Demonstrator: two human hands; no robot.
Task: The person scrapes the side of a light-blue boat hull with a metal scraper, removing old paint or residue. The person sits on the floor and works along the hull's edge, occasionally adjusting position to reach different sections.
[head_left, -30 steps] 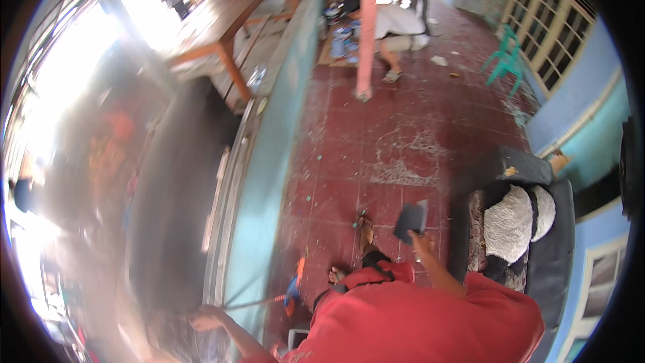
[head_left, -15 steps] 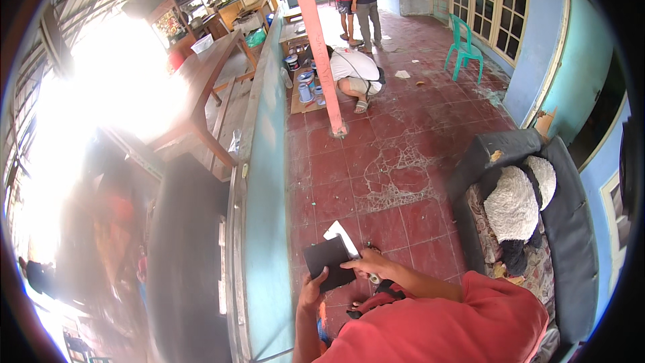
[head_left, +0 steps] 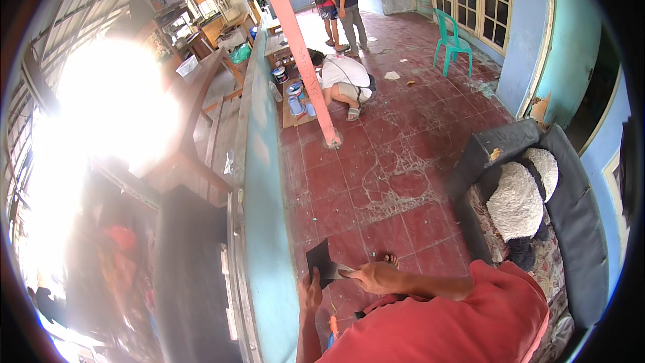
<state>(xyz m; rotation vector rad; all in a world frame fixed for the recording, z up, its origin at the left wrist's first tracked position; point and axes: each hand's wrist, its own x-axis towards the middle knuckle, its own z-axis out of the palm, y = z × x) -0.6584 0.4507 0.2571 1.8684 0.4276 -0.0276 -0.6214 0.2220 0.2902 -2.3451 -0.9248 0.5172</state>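
The red tiled floor runs out ahead of the person, its cracked patch at twelve o'clock; a step onto it could perhaps catch a foot. From ten to eight o'clock runs the low turquoise wall, near enough that a swinging left elbow might knock it. The black sofa sits at two o'clock. Up at eleven, behind the pink post, a co-worker in a white shirt crouches by the paint cans (well apart, so I wouldn't worry there).

My eye goes to the hands. The left hand pinches the dark square plate by its lower edge, at ten o'clock from the chest; so slight a hold could let it tip and drop, maybe near the bare-looking foot. The right hand is wrapped round the handle of a putty knife, blade pointing to nine, toward the plate. Whether they touch, I can't tell. Pushed too hard, the blade might skid into the left fingers.
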